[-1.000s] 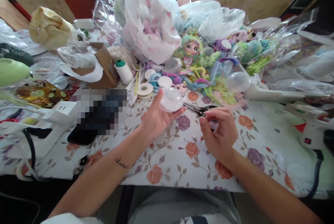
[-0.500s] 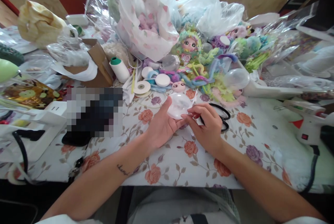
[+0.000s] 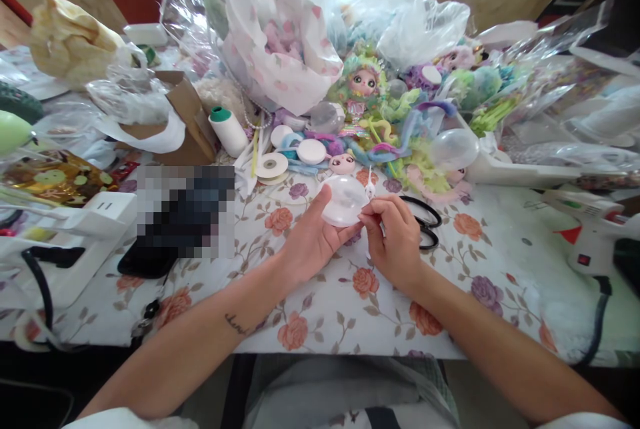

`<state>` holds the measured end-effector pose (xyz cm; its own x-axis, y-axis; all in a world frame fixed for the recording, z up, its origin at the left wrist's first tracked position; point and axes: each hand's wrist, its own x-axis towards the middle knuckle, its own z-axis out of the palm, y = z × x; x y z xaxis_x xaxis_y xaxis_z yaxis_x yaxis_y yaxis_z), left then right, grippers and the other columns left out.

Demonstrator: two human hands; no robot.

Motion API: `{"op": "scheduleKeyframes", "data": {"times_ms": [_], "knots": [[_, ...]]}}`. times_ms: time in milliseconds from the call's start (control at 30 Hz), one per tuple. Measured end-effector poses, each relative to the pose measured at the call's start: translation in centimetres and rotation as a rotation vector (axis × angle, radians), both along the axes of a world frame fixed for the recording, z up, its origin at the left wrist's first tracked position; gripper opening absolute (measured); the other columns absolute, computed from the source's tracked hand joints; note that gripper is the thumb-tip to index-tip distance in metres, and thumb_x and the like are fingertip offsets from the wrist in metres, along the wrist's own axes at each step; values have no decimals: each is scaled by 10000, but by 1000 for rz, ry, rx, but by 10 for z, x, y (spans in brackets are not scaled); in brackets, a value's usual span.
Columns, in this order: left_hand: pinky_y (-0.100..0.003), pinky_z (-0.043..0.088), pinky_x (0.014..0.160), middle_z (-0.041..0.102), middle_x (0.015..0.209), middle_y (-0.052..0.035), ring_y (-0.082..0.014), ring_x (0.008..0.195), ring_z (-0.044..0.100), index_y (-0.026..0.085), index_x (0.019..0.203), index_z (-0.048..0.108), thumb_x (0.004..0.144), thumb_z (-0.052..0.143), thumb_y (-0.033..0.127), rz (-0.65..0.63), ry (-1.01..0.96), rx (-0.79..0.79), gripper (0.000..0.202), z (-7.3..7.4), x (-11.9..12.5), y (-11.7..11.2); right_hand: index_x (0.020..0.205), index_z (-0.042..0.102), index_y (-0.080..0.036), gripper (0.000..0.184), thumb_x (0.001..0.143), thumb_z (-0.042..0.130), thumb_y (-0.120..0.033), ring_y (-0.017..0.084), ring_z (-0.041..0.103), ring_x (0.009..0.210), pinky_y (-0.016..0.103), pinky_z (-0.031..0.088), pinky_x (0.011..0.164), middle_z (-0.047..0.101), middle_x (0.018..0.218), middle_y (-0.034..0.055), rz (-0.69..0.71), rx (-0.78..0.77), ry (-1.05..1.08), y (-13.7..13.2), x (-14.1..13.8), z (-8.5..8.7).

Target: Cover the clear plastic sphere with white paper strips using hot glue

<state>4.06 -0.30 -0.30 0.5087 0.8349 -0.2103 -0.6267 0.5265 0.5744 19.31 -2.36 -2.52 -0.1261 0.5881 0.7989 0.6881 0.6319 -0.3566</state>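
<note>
My left hand is wrapped around a clear balloon, its thumb on the near left side and its fingers underneath. At the balloon's right edge, my right hand has thumb and forefinger pinched together. A small white piece with a thin tip sticks up from that pinch; its lower end is hidden by the fingers. Just behind the right hand lie scissors with black handles, partly covered by it.
Behind the hands are a doll, white discs, a ribbon spool and another clear balloon. A thread cone stands beside a cardboard box. A dark phone lies left, a glue gun right.
My right fingers have shifted slightly at the balloon's edge, and the small white piece now stands more upright and shows more clearly. My left hand stays around the balloon.
</note>
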Motion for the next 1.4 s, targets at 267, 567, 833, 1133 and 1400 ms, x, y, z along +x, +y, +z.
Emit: {"op": "scheduleKeyframes", "data": {"times_ms": [267,567,833,1133,1400], "knots": [[-299,565,941,680,1274,-125,-218,1150,664,123,1338,569,1022,385,488,90,10,-39,517,6,-5,8,882,496,-229,165,918,517,-69,181,581,802,324,518,705,608,855,48,157,-49,-53,-3,-3,-2],[-249,622,793,670,1287,-110,-232,1038,719,137,1444,472,989,420,559,233,38,-165,623,14,-15,26,822,634,-232,101,854,723,-195,135,660,685,272,535,641,716,822,-4,-44,-360,489,-9,9,-3],[-248,626,841,648,1341,-108,-236,1082,706,126,1445,477,992,421,549,208,39,-129,623,13,-16,25,819,688,-218,106,817,744,-307,193,680,691,343,553,663,720,771,23,-270,-386,550,9,32,0],[-393,526,1087,548,1481,-63,-243,1265,615,228,1443,494,984,490,493,178,10,-52,530,6,-12,20,878,728,-228,105,882,626,-206,237,694,835,403,559,778,741,872,59,-135,-236,71,15,31,-3],[-358,534,1074,588,1434,-108,-247,1318,571,131,1349,577,1002,445,491,76,48,-24,516,4,-6,14,1033,655,-250,148,888,681,-235,226,644,861,395,528,779,689,922,59,-52,-29,49,7,10,6]]}}
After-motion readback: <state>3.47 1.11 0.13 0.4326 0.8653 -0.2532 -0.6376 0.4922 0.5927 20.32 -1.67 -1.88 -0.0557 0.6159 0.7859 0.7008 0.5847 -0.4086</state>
